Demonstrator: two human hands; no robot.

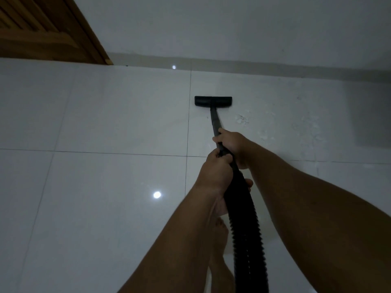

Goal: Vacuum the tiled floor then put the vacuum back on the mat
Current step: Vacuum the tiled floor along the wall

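Both hands hold the black vacuum pipe. The right hand is wrapped around it higher up, and the left hand grips it just below, where the bumpy hose starts. The two hands are close together, almost touching. The hose runs down toward 6 o'clock, past a bare foot on the floor. From the hands, the pipe goes up toward 12 o'clock to the flat vacuum head, which sits on the shiny white tiled floor. Thin dark lines cross between the big tiles. A bright light spot shines on the floor at 9 o'clock from the hands. Some whitish marks show on the tile at 2 o'clock. The white wall stands beyond the head. A wooden door is far off at 10 o'clock.
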